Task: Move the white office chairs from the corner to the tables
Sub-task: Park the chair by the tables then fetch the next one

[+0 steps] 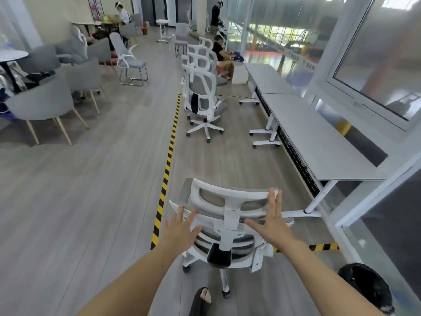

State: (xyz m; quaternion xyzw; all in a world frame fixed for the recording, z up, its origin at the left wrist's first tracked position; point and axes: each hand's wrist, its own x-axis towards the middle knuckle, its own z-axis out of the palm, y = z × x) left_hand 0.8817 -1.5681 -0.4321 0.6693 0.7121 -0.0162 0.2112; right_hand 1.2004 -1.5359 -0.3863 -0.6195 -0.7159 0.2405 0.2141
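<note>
White mesh-backed office chair with grey headrest [227, 215] directly ahead of both hands, back facing person, left of nearest long grey table [319, 142]. Left hand [180, 231] at chair's left back edge, right hand [271, 222] at headrest's right end; both spread, fingers straight. Contact probably light touch; cannot tell for sure. Arms extended forward, roughly equally near. Push goes forward along table.

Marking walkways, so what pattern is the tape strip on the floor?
Diagonal yellow and black stripes on the floor tape, clearest in the head view.
</note>
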